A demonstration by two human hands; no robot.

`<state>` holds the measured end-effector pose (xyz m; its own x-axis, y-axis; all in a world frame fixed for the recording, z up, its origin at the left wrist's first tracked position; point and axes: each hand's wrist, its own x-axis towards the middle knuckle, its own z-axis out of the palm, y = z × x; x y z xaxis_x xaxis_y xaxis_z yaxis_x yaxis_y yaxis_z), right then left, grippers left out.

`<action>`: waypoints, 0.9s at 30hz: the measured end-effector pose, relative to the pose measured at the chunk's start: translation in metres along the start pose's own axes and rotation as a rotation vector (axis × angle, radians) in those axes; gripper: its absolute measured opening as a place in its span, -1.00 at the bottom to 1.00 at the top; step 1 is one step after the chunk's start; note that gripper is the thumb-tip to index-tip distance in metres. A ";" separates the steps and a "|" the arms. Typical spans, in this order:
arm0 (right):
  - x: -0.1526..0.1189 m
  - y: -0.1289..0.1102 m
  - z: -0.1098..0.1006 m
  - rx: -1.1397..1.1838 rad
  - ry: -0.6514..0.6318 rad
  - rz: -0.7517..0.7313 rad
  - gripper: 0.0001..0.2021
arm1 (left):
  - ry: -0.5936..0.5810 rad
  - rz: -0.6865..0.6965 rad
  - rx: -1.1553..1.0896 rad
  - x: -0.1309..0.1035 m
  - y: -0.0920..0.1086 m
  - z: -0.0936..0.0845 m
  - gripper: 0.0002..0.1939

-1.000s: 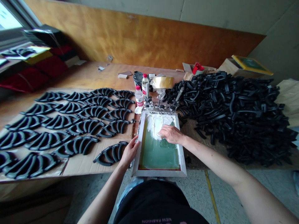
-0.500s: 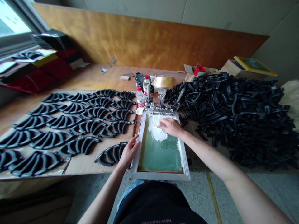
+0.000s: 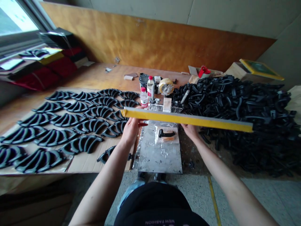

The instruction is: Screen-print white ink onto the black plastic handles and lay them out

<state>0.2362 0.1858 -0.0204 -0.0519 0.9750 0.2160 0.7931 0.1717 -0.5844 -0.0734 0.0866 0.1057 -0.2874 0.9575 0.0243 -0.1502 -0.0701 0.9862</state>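
Observation:
A screen-printing frame (image 3: pixel 188 119) is raised and seen edge-on, its yellow front edge running across the view. My left hand (image 3: pixel 130 130) is closed around its left part, some fingers hidden by the edge. My right hand (image 3: pixel 192 131) is just below the frame's right half, between the plate and the black pile; its fingertips are hidden behind the edge. Under the frame lies a grey metal plate (image 3: pixel 160 157). On it, a curved black plastic handle (image 3: pixel 166 134) sits on a small pale fixture. A pale block (image 3: pixel 167 103) stands upright beyond the frame's edge.
Rows of black handles (image 3: pixel 89 125) lie on cardboard at left. A large heap of black handles (image 3: pixel 235 110) fills the right. Behind the plate stand two red-capped bottles (image 3: pixel 150 86) and a tape roll (image 3: pixel 166 85). A box (image 3: pixel 237 70) sits at back right.
The frame, which lay flat over the plate with white paste on it, is now lifted, uncovering the plate and black handle. My right hand has left the paste and moved right.

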 end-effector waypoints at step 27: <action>-0.058 0.199 -0.023 -0.426 -0.119 0.359 -0.87 | 0.435 -0.817 0.723 -0.152 -0.156 -0.232 -0.45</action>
<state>0.4110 0.1606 -0.1309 0.2177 0.9751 -0.0422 0.9469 -0.2215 -0.2329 -0.2253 -0.1131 -0.0899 -0.6746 0.4583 -0.5787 0.0924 0.8302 0.5497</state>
